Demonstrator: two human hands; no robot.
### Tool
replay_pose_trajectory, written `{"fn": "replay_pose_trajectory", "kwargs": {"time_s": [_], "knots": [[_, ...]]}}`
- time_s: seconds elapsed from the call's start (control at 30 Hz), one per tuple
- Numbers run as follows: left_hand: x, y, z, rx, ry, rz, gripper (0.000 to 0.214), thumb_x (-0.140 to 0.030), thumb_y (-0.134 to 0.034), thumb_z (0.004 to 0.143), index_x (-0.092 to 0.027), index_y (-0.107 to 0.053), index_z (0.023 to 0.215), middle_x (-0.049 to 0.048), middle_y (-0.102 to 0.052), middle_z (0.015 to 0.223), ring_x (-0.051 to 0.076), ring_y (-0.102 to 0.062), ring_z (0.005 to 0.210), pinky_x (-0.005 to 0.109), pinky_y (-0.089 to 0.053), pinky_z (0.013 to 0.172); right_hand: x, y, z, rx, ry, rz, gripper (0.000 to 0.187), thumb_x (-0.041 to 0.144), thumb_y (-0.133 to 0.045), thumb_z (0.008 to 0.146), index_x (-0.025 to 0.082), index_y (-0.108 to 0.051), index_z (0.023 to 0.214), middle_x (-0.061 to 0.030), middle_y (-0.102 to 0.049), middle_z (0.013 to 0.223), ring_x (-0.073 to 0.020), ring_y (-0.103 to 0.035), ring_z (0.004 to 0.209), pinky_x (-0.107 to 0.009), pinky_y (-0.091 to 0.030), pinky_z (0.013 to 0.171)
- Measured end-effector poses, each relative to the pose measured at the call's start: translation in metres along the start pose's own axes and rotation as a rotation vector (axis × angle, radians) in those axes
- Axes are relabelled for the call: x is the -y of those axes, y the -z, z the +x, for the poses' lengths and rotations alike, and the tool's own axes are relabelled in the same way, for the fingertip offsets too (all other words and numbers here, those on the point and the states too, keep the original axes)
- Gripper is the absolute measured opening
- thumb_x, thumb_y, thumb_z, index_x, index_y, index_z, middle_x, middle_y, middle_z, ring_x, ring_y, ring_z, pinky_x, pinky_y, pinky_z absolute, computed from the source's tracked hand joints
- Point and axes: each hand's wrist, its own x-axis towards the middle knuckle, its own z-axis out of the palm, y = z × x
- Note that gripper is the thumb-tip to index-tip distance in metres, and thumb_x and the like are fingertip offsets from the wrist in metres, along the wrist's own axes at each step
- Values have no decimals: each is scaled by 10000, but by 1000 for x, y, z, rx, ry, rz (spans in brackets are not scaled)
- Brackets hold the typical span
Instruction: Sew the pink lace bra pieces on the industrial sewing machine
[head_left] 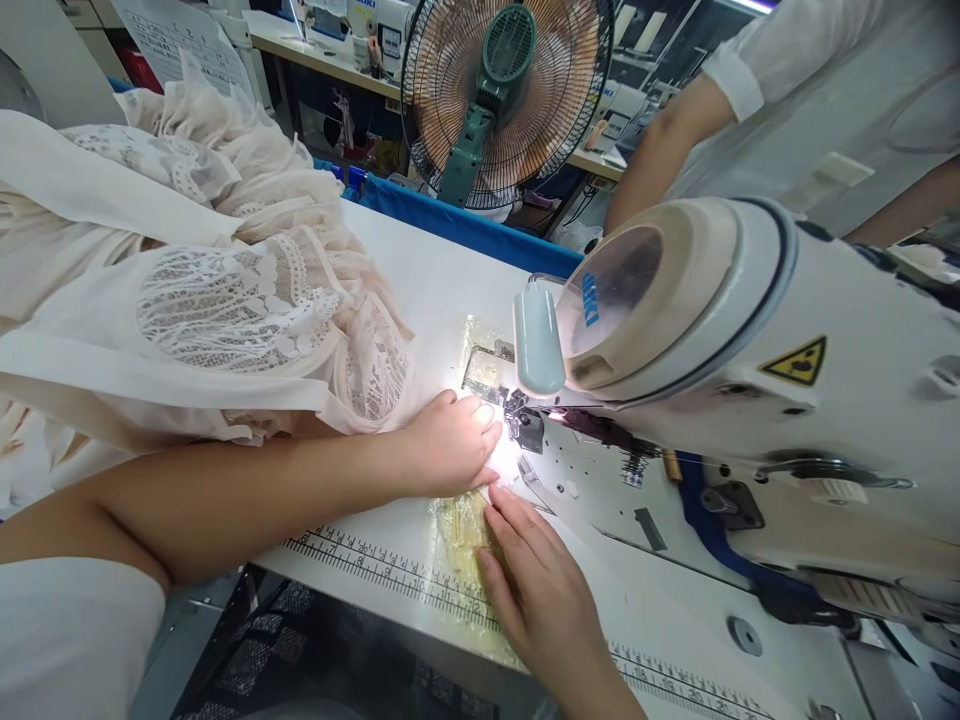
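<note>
Beside the needle area of a white sewing machine [675, 300], my left hand [454, 447] is closed, its fingers curled close to the presser foot [525, 422]. What lies under those fingers is washed out by the machine's lamp and cannot be made out. My right hand [536, 590] rests nearer the table's front edge, fingers stretched out and lying flat. Its fingertips meet my left thumb beside a small white piece. Yellowish clear tape [461, 530] covers the tabletop under and beside my hands. Pale garments with lace cups [240, 300] are heaped against my left forearm.
A printed ruler strip [375, 560] runs along the front of the white table [442, 270]. Behind it stand a blue cloth edging [465, 225] and a large fan [510, 100]. Another person's arm [667, 145] is behind the machine. A metal disc [744, 635] lies at right.
</note>
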Motion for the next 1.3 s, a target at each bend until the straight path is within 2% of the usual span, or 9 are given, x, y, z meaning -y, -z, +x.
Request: {"fn": "replay_pose_trajectory", "kwargs": {"time_s": [0.1,0.23,0.33,0.63,0.8,1.03,1.3], "knots": [[2,1,-1,-42,-44,7,346,-440,-566,810,-111,-581,918,92,-568,854,242,-508,852,369,-345,718,1,1,1,12,3,13,331,184,-501,865,90,-542,1179,-150,-572,1241,-257,-509,1183,-423,-495,944],[4,2,-2,-116,-193,35,147,-214,-491,850,-117,-594,888,81,-573,833,216,-501,837,409,-329,807,2,3,3,30,3,29,348,188,-492,868,105,-533,1203,-137,-564,1256,-255,-500,1196,-409,-497,946],[4,1,-2,-124,-242,42,159,-116,-440,839,-121,-598,861,70,-572,813,201,-498,808,407,-334,802,2,3,4,30,5,36,334,189,-489,870,103,-543,1188,-140,-572,1243,-256,-508,1186,-412,-501,941],[6,2,-3,-133,-342,61,186,-97,-472,833,-128,-638,912,63,-581,798,183,-510,764,376,-356,726,2,2,3,29,7,57,313,167,-504,858,88,-558,1157,-153,-589,1209,-248,-512,1175,-417,-500,945],[10,10,-1,-115,-379,55,200,-67,-486,810,-164,-661,822,26,-578,722,178,-510,743,421,-342,790,3,3,3,22,-1,69,305,167,-508,853,94,-570,1142,-152,-597,1201,-247,-525,1166,-410,-505,943],[12,15,0,-88,-387,8,223,-65,-492,817,-190,-664,750,25,-610,722,171,-500,762,400,-323,798,3,5,6,1,-17,90,315,168,-496,853,146,-571,1158,-130,-604,1200,-247,-545,1147,-411,-523,915],[14,16,0,-55,-376,16,232,-38,-475,807,-179,-652,756,21,-606,724,169,-494,760,378,-323,771,3,5,4,18,-21,76,307,171,-498,860,116,-566,1153,-141,-597,1204,-245,-537,1154,-411,-520,924]]}}
